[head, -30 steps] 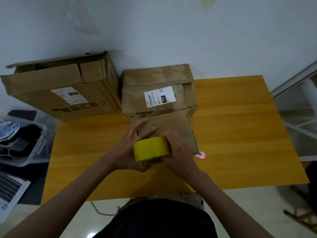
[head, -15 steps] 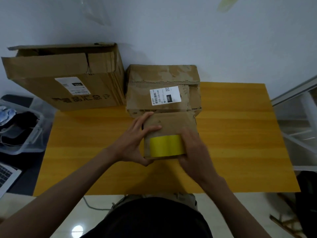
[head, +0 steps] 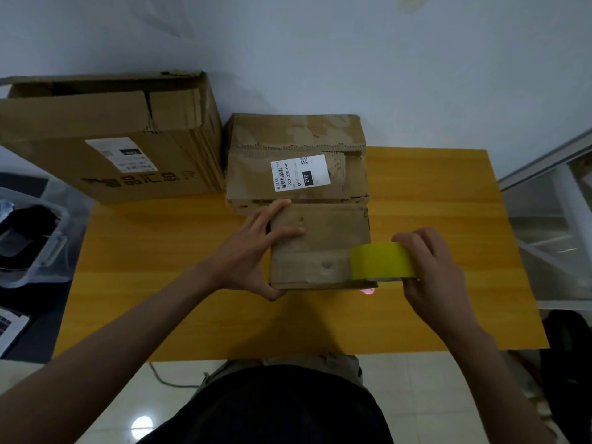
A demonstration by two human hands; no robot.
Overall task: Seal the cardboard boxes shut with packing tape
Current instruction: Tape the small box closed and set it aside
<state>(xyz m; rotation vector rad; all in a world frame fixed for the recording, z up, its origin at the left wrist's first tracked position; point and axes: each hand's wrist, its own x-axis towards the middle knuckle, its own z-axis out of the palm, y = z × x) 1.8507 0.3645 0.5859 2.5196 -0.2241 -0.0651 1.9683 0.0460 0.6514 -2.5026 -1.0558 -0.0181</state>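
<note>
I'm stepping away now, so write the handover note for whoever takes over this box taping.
Left hand holds the small box steady at its left end.
Right hand grips the yellow tape roll just past the box's right edge.
Done: a tape strip lies across the small box's near part.
Left: cut the tape, press it down, then seal the labelled box and the large box, whose top flaps stand open.

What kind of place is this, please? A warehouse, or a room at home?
Probably a small home or office room, not a warehouse: one yellow wooden table against a plain wall, a laptop and a plastic storage bin beside it, and tiled floor.
</note>
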